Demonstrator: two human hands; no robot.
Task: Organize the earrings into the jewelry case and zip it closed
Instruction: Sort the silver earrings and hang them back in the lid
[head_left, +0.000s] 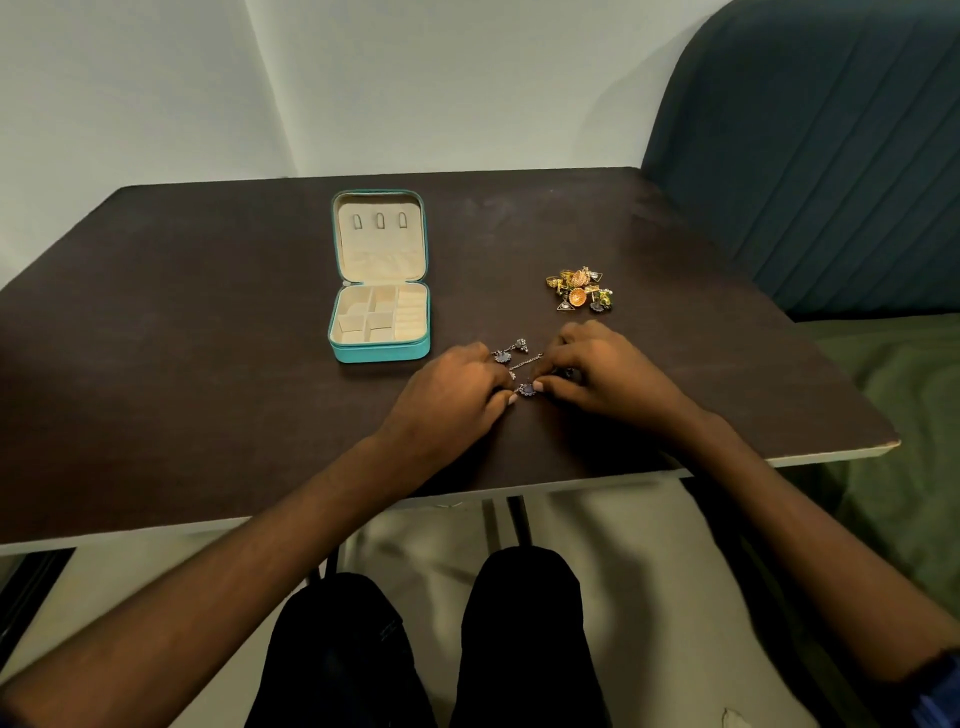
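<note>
A teal jewelry case (337, 349) lies open on the dark table, lid flat behind it, cream compartments showing nothing inside. Just right of the case, silver dangling earrings with dark blue stones (519, 358) lie between my hands. My left hand (452, 400) rests on the table with its fingertips curled at the earrings' left end. My right hand (597, 371) pinches a blue-stoned earring piece (527, 388) between thumb and fingers. A heap of gold, orange and green earrings (579, 291) sits farther right, apart from both hands.
The dark table (208, 364) ends in a white front edge near my knees. A teal padded headboard (831, 156) and green bedding (909, 415) stand to the right. A pale wall rises behind the table.
</note>
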